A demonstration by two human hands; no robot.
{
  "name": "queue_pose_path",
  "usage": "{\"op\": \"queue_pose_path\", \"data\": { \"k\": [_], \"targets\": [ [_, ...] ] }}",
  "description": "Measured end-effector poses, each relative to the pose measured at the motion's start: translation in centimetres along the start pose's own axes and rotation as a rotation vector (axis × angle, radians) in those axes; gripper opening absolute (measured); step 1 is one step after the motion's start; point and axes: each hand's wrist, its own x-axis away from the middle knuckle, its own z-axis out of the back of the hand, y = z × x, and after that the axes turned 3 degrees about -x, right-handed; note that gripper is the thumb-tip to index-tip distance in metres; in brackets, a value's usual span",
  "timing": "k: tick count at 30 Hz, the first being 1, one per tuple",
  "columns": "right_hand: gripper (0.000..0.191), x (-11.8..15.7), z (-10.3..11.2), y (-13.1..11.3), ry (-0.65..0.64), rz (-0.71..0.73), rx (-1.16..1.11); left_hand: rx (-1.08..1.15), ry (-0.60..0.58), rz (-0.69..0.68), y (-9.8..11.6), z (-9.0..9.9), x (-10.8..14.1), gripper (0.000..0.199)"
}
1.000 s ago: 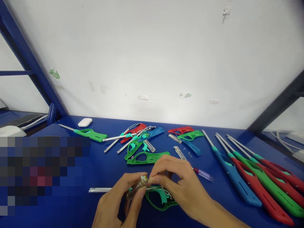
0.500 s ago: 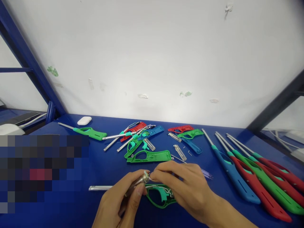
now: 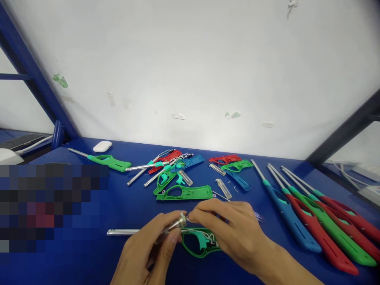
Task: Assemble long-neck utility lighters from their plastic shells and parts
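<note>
My left hand (image 3: 145, 247) is closed around a clear lighter fuel tank (image 3: 175, 225), whose metal valve end points up and to the right. At that valve end, my right hand (image 3: 237, 233) has thumb and forefinger pinched together; what lies between the fingertips is too small and hidden to make out. Beneath both hands lies an open green lighter half-shell (image 3: 194, 254), partly covered by my right hand. A teal trigger (image 3: 203, 240) and white wires sit in it. A metal lighter barrel (image 3: 122, 232) sticks out to the left.
Behind my hands lie a green half-shell (image 3: 196, 192), barrels with wires (image 3: 142, 174), coloured shells (image 3: 191, 162), a loose fuel tank (image 3: 223, 188) and small screws (image 3: 235, 189). Several assembled lighters (image 3: 297, 221) fan out at right; one green lighter (image 3: 111, 162) and a white case (image 3: 102, 146) are back left.
The camera view has shifted slightly, moving the table items a little up and left. Both hands keep nearly the same hold, with the fuel tank's clear body showing a bit more.
</note>
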Motion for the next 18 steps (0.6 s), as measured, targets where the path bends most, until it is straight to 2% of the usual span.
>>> {"op": "queue_pose_path", "data": {
  "k": [7,13,18],
  "targets": [
    [0.039,-0.09,-0.03,0.03,0.01,-0.012,-0.013,-0.027,-0.074,-0.107,0.43,0.08,-0.77,0.027],
    [0.047,-0.12,-0.02,-0.36,-0.008,-0.039,-0.015,-0.038,-0.189,-0.108,0.32,0.3,-0.57,0.028],
    [0.05,-0.11,-0.21,-0.48,-0.053,-0.048,-0.006,-0.054,-0.221,-0.112,0.65,0.39,-0.78,0.027]
  ]
}}
